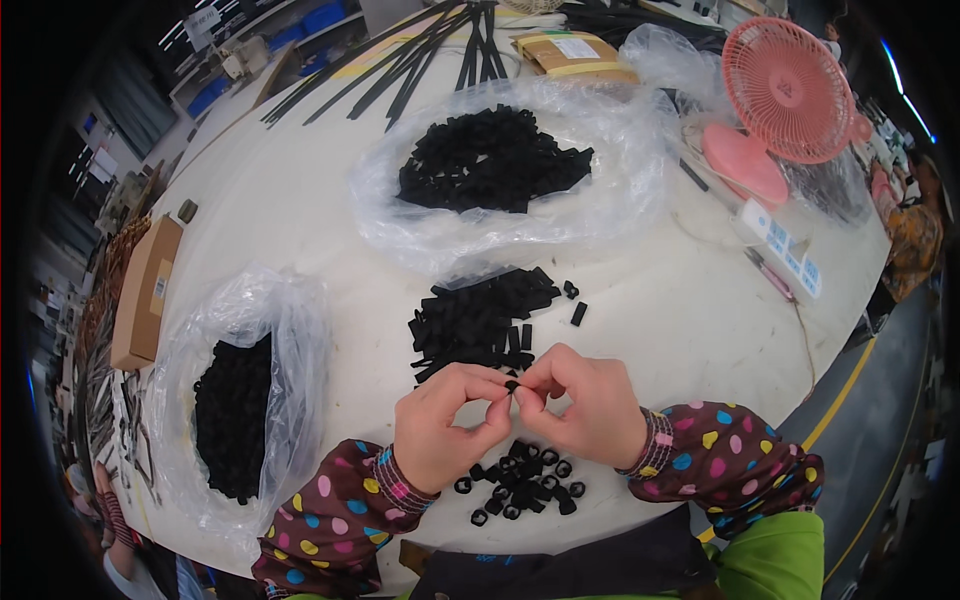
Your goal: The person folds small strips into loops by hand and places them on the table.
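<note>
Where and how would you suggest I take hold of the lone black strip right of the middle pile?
Probably pinch the black strip across its long edges, from above, with the right hand: it lies flat, apart from the pile, leaving both edges free.

Black piece [512,387] between left hand [437,420] and right hand [597,408]: mostly covered by fingertips, too small to read its shape. Left hand also hides the near edge of the flat-piece pile [470,322]. Black strips [424,62] run out the top, green garment [775,558] cut at bottom. Co-worker [912,240] at right: blurred, partly lost at the dark rim.
</note>
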Tool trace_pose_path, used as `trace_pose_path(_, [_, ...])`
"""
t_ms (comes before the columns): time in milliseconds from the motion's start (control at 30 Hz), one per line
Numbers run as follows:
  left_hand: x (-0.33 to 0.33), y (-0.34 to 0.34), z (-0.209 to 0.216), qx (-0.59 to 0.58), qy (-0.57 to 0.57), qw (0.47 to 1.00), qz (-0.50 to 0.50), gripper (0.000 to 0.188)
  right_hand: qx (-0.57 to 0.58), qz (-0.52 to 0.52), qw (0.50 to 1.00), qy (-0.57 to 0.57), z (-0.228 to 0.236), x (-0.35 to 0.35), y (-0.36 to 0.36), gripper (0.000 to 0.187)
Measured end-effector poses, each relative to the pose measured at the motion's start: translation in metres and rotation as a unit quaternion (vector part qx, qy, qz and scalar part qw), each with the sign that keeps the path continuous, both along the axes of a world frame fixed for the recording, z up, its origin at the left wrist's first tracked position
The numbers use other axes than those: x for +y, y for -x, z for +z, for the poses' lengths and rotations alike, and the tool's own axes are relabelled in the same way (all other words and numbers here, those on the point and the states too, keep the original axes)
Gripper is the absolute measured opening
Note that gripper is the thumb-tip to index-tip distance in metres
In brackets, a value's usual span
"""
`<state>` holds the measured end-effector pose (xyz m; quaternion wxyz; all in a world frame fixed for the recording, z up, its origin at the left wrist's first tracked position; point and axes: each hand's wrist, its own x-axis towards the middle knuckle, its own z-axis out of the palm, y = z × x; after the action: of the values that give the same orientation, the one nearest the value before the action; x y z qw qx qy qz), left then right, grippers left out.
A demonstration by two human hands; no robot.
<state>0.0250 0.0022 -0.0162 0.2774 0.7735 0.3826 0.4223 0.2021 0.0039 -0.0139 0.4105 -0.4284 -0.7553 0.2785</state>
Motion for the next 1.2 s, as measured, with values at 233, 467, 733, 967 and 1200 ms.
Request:
trace_pose_path(233, [0.007, 0.008, -0.005, -0.127, 0.145, 0.981, 0.021, 0.018, 0.097, 0.059, 0.974, 0.194, 0.007, 0.008, -0.006, 0.015])
trace_pose_path(467, [0.008, 0.007, -0.001, 0.095, -0.091, 0.991, 0.015, 0.022, 0.073, 0.095, 0.970, 0.211, 0.003, 0.011, -0.006, 0.013])
trace_pose_path(733, [0.016, 0.021, 0.008, -0.233, 0.471, 0.833, -0.173, 0.013, 0.194, 0.172, 0.899, 0.351, 0.008, 0.011, -0.009, 0.013])
trace_pose_path(967, [0.012, 0.023, 0.001, -0.342, 0.543, 0.723, -0.255, 0.011, 0.276, 0.247, 0.805, 0.464, 0.014, 0.010, -0.011, 0.014])
trace_pose_path(1200, [0.013, 0.020, 0.002, -0.301, 0.522, 0.755, -0.260, 0.012, 0.250, 0.264, 0.840, 0.404, 0.009, 0.009, -0.010, 0.014])
